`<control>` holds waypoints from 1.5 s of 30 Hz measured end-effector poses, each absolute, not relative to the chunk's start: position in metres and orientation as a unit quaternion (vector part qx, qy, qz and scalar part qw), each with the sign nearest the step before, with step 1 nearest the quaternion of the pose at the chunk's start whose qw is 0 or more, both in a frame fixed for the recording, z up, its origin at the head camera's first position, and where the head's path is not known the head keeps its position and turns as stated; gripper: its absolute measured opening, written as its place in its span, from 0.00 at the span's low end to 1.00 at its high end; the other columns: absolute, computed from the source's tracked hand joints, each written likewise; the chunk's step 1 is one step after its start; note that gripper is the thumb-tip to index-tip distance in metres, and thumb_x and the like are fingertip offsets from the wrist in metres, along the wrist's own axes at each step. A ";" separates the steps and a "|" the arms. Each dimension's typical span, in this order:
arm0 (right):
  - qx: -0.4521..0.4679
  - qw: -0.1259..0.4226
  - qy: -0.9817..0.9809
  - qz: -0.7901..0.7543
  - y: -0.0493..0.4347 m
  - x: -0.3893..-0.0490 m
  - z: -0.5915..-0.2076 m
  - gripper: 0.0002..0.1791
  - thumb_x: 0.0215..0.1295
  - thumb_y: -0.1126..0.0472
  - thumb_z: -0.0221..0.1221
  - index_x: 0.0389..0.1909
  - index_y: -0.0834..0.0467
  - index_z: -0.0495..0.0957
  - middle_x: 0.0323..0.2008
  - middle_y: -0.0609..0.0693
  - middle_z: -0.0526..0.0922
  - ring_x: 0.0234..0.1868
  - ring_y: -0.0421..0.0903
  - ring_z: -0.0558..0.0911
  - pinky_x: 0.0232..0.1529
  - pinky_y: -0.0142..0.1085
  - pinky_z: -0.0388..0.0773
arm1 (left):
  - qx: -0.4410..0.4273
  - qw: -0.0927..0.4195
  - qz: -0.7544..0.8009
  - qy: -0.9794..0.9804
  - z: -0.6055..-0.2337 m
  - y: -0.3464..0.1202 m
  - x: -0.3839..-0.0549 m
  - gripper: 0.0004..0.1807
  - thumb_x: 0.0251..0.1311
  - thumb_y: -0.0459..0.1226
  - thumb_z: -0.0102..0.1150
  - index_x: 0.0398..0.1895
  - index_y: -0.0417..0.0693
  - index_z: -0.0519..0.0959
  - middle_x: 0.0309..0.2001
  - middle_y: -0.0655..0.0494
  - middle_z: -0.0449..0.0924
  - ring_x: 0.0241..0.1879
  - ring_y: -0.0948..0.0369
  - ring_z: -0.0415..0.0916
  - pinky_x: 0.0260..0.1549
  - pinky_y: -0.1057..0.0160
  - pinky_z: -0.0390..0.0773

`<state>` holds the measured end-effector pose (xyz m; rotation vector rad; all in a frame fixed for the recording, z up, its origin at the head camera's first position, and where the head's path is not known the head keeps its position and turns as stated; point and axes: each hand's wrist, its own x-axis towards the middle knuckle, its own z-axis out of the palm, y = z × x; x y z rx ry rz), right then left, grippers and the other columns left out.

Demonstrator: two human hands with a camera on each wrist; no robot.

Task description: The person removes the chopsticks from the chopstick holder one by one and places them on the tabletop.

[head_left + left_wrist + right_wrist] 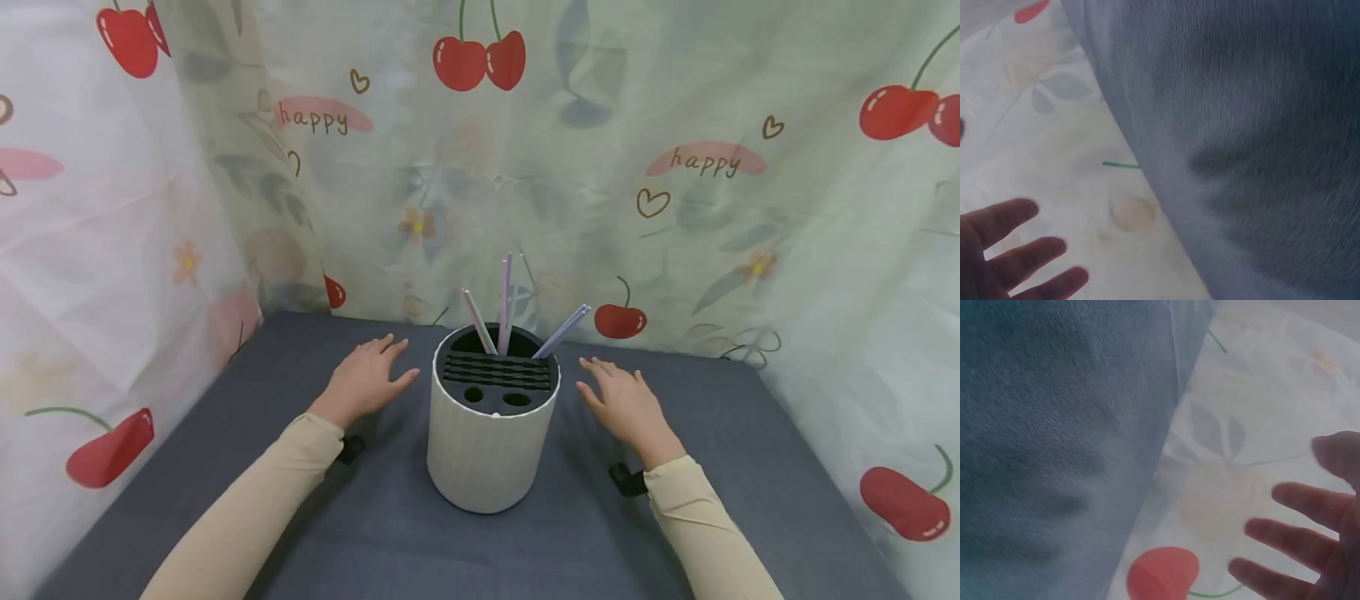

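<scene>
Grey cloth (487, 562); pot (483, 458) sits centre. Left hand (365, 382) off its 9 o'clock, right hand (624, 407) off its 3, both spread, empty. Probably stiff, lightish; best held at 9 and 3.

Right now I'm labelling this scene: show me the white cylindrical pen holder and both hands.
White cylindrical pen holder (491, 442), head view: front wall.
Left hand (363, 382), head view: its back.
Right hand (627, 405), head view: its back.

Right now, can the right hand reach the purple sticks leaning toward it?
Probably yes: the right hand is empty, the purple sticks lean out of the holder toward it, and nothing visible stands between.
</scene>
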<state>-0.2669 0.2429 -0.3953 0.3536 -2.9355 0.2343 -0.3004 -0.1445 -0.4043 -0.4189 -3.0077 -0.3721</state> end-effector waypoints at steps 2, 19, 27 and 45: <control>0.120 0.078 -0.985 0.096 0.243 -0.267 -0.398 0.25 0.71 0.51 0.54 0.66 0.56 0.71 0.63 0.61 0.74 0.63 0.61 0.73 0.62 0.64 0.64 | -0.134 0.022 -0.141 -0.981 -0.406 -0.144 -0.298 0.33 0.67 0.55 0.51 0.69 0.46 0.68 0.69 0.39 0.64 0.67 0.42 0.62 0.64 0.40 0.64; 0.107 0.030 -0.964 0.241 0.241 -0.256 -0.395 0.19 0.72 0.50 0.53 0.58 0.51 0.77 0.49 0.52 0.84 0.47 0.50 0.83 0.44 0.49 0.81 | -0.135 -0.035 -0.311 -0.940 -0.402 -0.151 -0.286 0.18 0.70 0.47 0.51 0.54 0.46 0.80 0.49 0.50 0.82 0.48 0.54 0.80 0.46 0.50 0.80; 0.191 0.105 -0.867 0.448 0.234 -0.249 -0.344 0.18 0.74 0.51 0.52 0.58 0.54 0.76 0.52 0.53 0.82 0.50 0.45 0.83 0.51 0.39 0.81 | -0.161 -0.066 -0.526 -0.833 -0.345 -0.143 -0.278 0.20 0.73 0.48 0.47 0.58 0.47 0.77 0.54 0.45 0.79 0.50 0.51 0.79 0.49 0.53 0.81; 0.271 0.112 -0.635 0.715 0.198 -0.247 -0.329 0.12 0.66 0.74 0.56 0.47 0.59 0.78 0.48 0.53 0.83 0.49 0.44 0.85 0.49 0.38 0.82 | -0.169 -0.096 -0.624 -0.757 -0.332 -0.115 -0.265 0.18 0.65 0.41 0.60 0.55 0.44 0.78 0.58 0.48 0.76 0.57 0.53 0.74 0.52 0.52 0.80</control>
